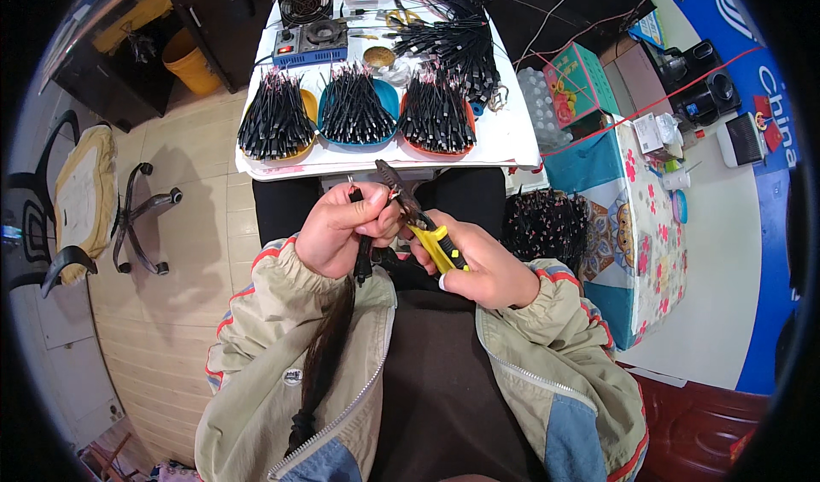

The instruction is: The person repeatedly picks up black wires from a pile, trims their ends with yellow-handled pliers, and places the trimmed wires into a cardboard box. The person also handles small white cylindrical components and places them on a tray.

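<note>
My left hand [331, 230] is closed in a pinch on a short black cable [363, 264], whose thin end pokes up between thumb and finger. My right hand [483, 264] grips wire strippers [437, 243] with yellow and black handles. Their dark jaws reach the fingertips of my left hand, where thin reddish wire ends show; whether the jaws bite on a wire I cannot tell. Both hands are over my lap, just in front of the table [512, 145]. Along its near edge stand three bowls heaped with black cables: a yellow one [309, 102], a blue one [389, 98] and a red one [471, 123].
Behind the bowls sit a blue device with a switch [309, 53], a small fan [306, 5], a golden wire ball [378, 57] and a large cable pile [461, 42]. More black cables [547, 226] hang at the right. An office chair [85, 192] stands left.
</note>
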The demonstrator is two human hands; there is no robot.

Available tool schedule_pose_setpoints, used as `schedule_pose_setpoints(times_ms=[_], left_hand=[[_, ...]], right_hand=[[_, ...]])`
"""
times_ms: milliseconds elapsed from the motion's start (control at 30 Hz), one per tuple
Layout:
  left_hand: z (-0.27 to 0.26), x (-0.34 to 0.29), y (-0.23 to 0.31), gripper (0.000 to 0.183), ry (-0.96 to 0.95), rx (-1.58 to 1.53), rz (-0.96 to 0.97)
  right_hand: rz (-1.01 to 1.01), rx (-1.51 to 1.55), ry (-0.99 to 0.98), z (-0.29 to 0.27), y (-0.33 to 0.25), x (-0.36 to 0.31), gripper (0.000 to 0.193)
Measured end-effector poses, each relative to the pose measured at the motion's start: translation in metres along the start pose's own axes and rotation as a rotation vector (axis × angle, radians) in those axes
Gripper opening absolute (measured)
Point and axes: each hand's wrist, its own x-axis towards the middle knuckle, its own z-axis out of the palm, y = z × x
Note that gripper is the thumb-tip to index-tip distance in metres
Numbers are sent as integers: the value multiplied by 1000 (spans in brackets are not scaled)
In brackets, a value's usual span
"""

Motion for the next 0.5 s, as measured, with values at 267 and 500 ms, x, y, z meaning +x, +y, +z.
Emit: schedule_pose_setpoints(times_ms=[267, 500], left_hand=[[4, 2, -4, 35, 43, 9, 33], [14, -2, -3, 10, 378, 1112, 711]], right_hand=[[47, -76, 7, -2, 4, -2, 46], [70, 179, 29, -2, 13, -5, 62]])
